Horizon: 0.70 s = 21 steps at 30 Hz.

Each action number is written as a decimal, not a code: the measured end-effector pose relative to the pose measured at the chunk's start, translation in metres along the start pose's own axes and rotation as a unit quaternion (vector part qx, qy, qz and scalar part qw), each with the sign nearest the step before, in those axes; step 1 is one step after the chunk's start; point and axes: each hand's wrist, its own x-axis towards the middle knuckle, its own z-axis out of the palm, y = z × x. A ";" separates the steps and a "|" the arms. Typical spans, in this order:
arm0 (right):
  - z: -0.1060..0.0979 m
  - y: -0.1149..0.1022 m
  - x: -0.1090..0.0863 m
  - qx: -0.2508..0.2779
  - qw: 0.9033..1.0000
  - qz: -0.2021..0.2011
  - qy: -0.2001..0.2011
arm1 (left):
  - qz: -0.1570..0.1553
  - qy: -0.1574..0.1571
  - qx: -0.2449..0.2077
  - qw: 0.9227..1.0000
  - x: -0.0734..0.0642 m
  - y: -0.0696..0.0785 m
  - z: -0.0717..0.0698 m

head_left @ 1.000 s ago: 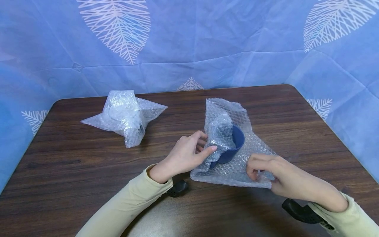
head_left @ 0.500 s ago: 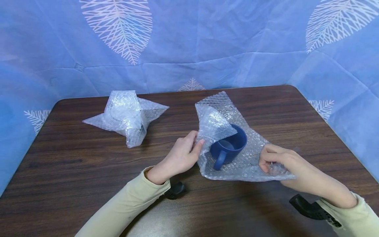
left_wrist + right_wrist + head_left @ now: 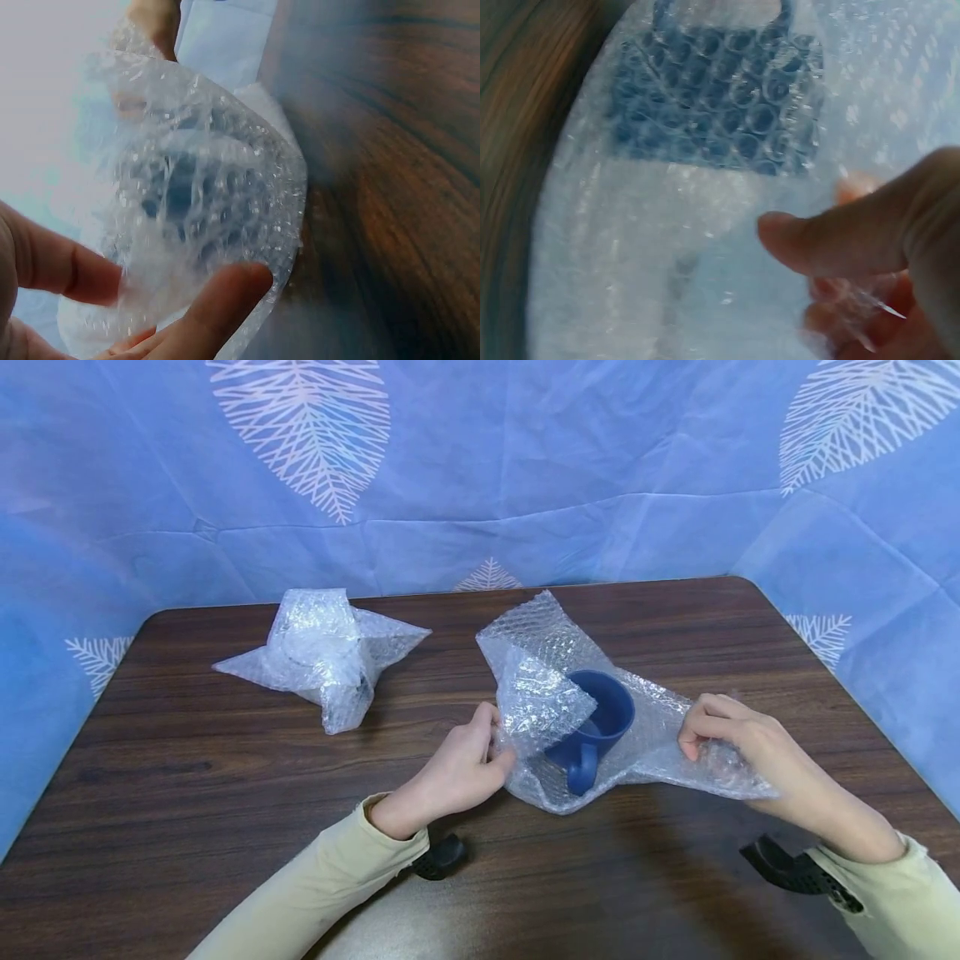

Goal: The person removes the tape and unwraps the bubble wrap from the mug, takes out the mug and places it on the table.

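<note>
A dark blue mug (image 3: 606,708) stands on a sheet of bubble wrap (image 3: 652,747), its handle towards the near side. One corner of the sheet folds over the mug's left side and part of its mouth. My left hand (image 3: 456,770) pinches the sheet's left edge between thumb and fingers, beside the mug. At the right, my right hand (image 3: 765,756) grips the sheet's other end and holds it raised. Through the plastic, the mug shows blurred blue in the left wrist view, behind my thumb (image 3: 229,304), and also in the right wrist view.
Another bubble-wrapped bundle (image 3: 318,652) with pointed corners sits at the back left of the dark wooden table (image 3: 187,793); its contents are hidden. A blue cloth (image 3: 570,468) with white leaf prints hangs behind the table and along its sides.
My right hand has drawn its end of the bubble wrap right and upward. The sheet has opened out, the mug has turned to show its handle, and my left hand has shifted slightly left.
</note>
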 end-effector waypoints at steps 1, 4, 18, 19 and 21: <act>0.000 0.001 0.000 -0.007 1.000 0.004 0.006 | -0.001 -0.005 -0.002 1.000 0.000 0.000 0.001; -0.001 0.006 -0.001 -0.030 0.999 0.015 0.021 | -0.005 -0.023 -0.008 1.000 -0.002 0.001 0.003; -0.011 0.033 -0.026 0.007 0.998 0.054 0.008 | -0.126 -0.014 0.120 0.985 -0.004 0.003 0.008; -0.013 0.033 -0.028 0.016 0.998 0.055 -0.003 | -0.131 -0.010 0.125 0.983 -0.004 0.004 0.008; -0.017 0.034 -0.032 0.029 0.997 0.063 -0.026 | -0.130 0.004 0.131 0.983 -0.005 0.004 0.007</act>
